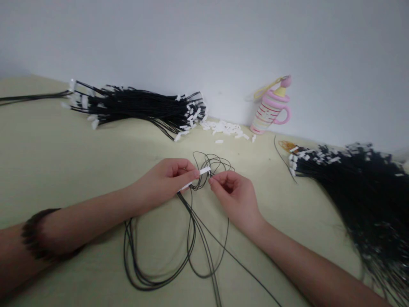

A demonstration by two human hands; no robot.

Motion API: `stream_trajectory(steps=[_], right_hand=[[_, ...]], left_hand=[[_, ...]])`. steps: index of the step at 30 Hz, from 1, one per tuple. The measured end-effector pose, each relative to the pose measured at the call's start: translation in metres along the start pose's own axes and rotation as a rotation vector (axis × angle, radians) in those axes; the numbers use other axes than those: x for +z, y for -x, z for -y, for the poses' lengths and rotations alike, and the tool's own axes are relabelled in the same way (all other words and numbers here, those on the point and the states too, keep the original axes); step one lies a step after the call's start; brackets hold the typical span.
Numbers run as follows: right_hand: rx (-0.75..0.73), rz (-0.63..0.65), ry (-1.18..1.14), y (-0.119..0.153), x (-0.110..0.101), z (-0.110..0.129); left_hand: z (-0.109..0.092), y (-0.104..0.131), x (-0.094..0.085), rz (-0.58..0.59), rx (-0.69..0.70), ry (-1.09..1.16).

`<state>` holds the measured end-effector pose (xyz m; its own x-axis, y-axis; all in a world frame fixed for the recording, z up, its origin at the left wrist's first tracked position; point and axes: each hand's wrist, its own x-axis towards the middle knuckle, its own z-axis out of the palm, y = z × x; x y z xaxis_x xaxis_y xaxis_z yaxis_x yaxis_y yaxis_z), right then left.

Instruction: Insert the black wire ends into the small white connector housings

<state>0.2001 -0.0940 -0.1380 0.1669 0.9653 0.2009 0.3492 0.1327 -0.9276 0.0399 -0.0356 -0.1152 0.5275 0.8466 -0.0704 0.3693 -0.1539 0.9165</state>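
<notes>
Left hand (172,178), right hand (239,197), fingers (190,175) pinched

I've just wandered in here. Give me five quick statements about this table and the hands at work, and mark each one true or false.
1. The left hand holds a small white rectangular connector. True.
2. The right hand lies flat, well away from that connector. False: the right hand has its fingertips pinched close to the connector's end.
3. A dark, chunky bracelet is worn on the right arm. False: the bracelet is on the left arm.
4. A bundle of black cables with white ends lies at the back left. True.
5. The pink striped cup stands left of the small loose white pieces. False: the cup stands right of most pieces.
</notes>
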Motion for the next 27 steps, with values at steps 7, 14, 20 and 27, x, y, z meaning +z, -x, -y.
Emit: stream_trajectory(steps=[7, 14, 20, 27], right_hand=[[0.008, -0.008, 0.014, -0.0003, -0.0004, 0.0006], [0.011, 0.001, 0.016, -0.0007, -0.0013, 0.0018], [-0.001, -0.003, 0.031, 0.0006, -0.0012, 0.0012], [-0.060, -0.007, 0.086, 0.0023, -0.0006, -0.0002]], left_hand=[[0.0027, -0.0010, -0.0004, 0.006, 0.001, -0.011], [0.0025, -0.0009, -0.0007, 0.004, 0.016, 0.005], [0.0014, -0.0011, -0.0001, 0.010, 0.005, 0.015], [0.0007, 0.0000, -0.0021, 0.108, 0.025, 0.002]])
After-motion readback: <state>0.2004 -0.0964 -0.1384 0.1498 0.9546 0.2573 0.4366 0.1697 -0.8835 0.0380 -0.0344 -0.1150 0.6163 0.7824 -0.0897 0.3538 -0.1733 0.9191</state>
